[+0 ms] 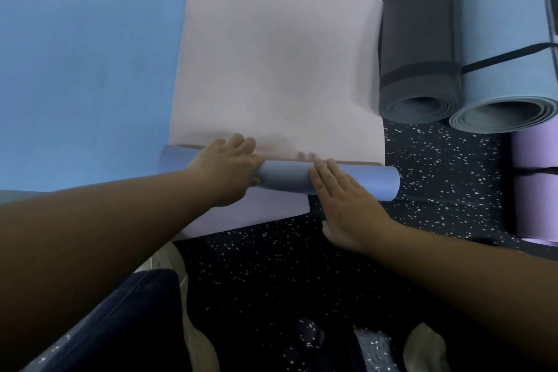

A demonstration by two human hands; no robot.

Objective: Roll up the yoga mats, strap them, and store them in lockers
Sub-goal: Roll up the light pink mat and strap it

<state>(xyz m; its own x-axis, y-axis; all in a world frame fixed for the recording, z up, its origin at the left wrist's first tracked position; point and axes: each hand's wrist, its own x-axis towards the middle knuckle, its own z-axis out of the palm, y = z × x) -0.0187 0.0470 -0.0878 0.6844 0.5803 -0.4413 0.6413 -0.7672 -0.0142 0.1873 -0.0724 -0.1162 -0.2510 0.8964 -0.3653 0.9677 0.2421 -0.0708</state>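
pink mat [271,54]: matt, smooth foam | floor [437,166]: dark, white-speckled rubber | strap [510,57]: black cloth

Ahead of the started roll [283,180] the pale pink mat [271,54] lies flat with nothing on it, an open lane for rolling forward. On the right a strapped grey rolled mat [419,39] lies close to, perhaps touching, the pink edge, with a light blue rolled mat [507,39] and a purple one [534,190] beyond. A blue mat [84,84] borders the left; speckled floor [437,160] lies bare between.
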